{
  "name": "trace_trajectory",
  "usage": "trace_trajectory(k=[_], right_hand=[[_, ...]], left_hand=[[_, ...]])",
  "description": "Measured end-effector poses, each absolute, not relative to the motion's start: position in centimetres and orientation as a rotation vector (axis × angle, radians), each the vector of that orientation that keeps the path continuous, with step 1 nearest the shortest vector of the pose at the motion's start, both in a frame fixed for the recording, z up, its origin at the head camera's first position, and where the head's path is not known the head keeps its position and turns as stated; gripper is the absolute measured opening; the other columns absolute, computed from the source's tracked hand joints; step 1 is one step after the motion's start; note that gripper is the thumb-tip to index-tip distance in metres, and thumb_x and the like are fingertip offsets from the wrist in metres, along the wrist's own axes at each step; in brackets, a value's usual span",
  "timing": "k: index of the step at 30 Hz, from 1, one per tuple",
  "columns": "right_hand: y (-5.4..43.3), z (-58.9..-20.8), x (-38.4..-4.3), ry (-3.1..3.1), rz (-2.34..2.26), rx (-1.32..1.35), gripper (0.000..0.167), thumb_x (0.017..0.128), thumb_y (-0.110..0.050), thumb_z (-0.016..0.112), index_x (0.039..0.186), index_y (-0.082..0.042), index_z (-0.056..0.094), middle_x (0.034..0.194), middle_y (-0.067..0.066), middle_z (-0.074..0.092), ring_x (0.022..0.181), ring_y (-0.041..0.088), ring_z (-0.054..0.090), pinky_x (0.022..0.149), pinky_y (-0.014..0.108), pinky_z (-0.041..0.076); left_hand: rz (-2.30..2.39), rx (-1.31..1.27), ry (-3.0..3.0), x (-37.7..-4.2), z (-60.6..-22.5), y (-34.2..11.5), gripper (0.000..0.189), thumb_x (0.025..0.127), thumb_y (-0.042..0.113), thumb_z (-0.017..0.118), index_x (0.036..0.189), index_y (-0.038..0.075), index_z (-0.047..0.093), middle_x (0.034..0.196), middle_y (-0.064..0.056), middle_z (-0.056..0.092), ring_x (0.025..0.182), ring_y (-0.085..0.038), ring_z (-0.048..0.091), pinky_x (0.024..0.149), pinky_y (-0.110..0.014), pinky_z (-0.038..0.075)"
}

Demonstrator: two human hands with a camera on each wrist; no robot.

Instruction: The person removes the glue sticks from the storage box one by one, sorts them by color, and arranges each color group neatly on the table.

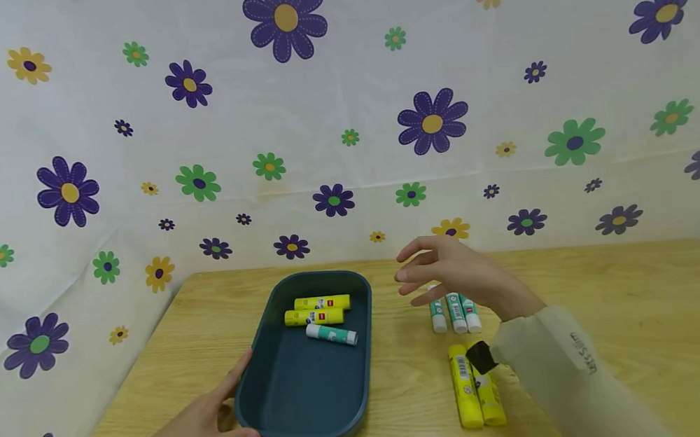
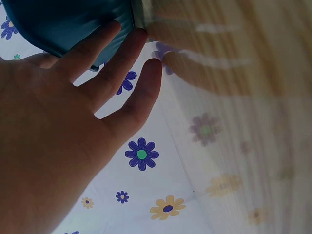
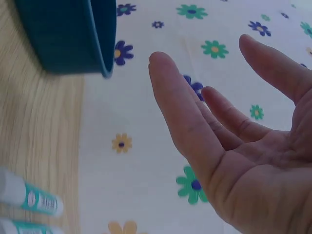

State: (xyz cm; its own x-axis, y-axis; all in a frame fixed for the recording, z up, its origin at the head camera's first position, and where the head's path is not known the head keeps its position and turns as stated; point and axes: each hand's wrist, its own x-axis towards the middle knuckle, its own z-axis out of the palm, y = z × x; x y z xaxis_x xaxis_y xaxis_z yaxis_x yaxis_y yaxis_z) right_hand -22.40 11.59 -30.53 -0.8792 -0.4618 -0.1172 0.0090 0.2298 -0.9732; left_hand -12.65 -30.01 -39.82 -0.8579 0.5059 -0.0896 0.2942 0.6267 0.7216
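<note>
A dark blue-green plastic bin (image 1: 306,395) stands on the table. My left hand (image 1: 183,431) rests against its left side near the front corner, fingers spread along the outer wall (image 2: 73,24). Inside the bin lie two yellow glue sticks (image 1: 315,317) and a white-and-teal glue stick (image 1: 332,334). My right hand (image 1: 456,271) hovers to the right of the bin, fingers loosely bent with nothing in them. It partly covers three white-and-teal glue sticks (image 1: 457,314) lying side by side on the table. Nearer to me are two yellow glue sticks (image 1: 466,390), one partly behind the right sleeve.
The light wooden table (image 1: 639,331) reaches back to a white cloth (image 1: 349,78) printed with purple, green and orange flowers. A small black piece (image 1: 481,358) sits at the right cuff, over the yellow sticks.
</note>
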Motion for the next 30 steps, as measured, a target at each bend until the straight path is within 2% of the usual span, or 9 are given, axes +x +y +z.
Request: trace_trajectory(k=[8,12,22,30], right_hand=[[7.5,-31.1,-23.3,2.042,-1.728,-0.459,0.037,0.099,-0.007,0.064,0.13,0.01,0.049,0.118,0.028,0.063,0.103,0.041,0.069,0.085,0.051,0.058],[5.9,-31.5,-23.5,1.994,-1.729,-0.441,0.037,0.099,-0.006,0.064,0.13,0.009,0.051,0.12,0.028,0.063,0.104,0.04,0.068,0.086,0.051,0.057],[3.3,-32.7,-24.1,1.977,-1.723,-0.437,0.034,0.097,-0.005,0.066,0.125,0.009,0.053,0.117,0.026,0.066,0.109,0.045,0.066,0.082,0.046,0.06],[1.7,-34.0,-24.2,1.994,-1.676,-0.45,0.037,0.096,-0.004,0.067,0.127,0.01,0.053,0.109,0.02,0.069,0.106,0.039,0.068,0.083,0.044,0.06]], left_hand=[[1.058,0.646,2.573,-12.6,-39.8,-30.0,0.105,0.093,0.03,0.076,0.165,0.022,0.001,0.158,-0.029,0.032,0.13,-0.034,0.049,0.096,-0.028,0.05],[1.066,0.647,2.568,-12.6,-39.7,-30.0,0.104,0.093,0.03,0.076,0.165,0.022,0.001,0.158,-0.029,0.032,0.132,-0.033,0.047,0.097,-0.028,0.05],[1.09,0.662,2.546,-12.7,-39.7,-30.0,0.104,0.094,0.029,0.076,0.165,0.019,0.001,0.16,-0.03,0.026,0.132,-0.034,0.048,0.096,-0.027,0.05],[1.09,0.669,2.553,-12.6,-39.7,-29.9,0.103,0.094,0.028,0.076,0.165,0.019,0.002,0.16,-0.03,0.026,0.132,-0.023,0.047,0.096,-0.027,0.05]])
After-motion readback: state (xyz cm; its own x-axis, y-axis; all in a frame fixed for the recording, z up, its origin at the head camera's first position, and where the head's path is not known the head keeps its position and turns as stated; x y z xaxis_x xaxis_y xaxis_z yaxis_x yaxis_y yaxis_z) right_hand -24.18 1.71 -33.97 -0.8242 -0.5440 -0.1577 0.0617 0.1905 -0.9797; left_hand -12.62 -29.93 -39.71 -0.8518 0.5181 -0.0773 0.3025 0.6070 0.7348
